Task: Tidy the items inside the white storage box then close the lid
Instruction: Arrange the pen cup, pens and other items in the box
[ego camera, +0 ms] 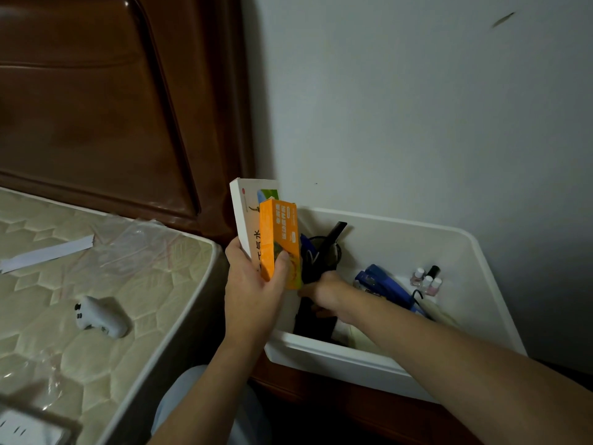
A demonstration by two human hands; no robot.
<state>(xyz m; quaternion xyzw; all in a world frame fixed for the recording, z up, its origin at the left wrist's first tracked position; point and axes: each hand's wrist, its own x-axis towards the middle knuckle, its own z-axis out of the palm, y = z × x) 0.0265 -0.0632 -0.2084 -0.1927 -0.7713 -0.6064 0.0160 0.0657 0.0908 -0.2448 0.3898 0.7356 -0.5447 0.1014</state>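
**Head view: sorting under way, lid nowhere in sight**

Head camera has us mid-tidy. Our left hand (253,284) is clamped around two upright cartons, a white carton (245,213) behind a glossy orange carton (279,239), held just above the white storage box (449,248), which sits by the wall beside the mattress (96,284). Our right hand (324,292) reaches inside among dark items; whether it's gripping, we can't tell. A blue stapler (382,284) and small nail polish bottles (426,281) sit at the right. Next, we reckon, clear a slot for those cartons.

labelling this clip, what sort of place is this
Most likely a bedroom: a quilted cream mattress, a dark carved wooden headboard, and a white plastic storage box against the wall.
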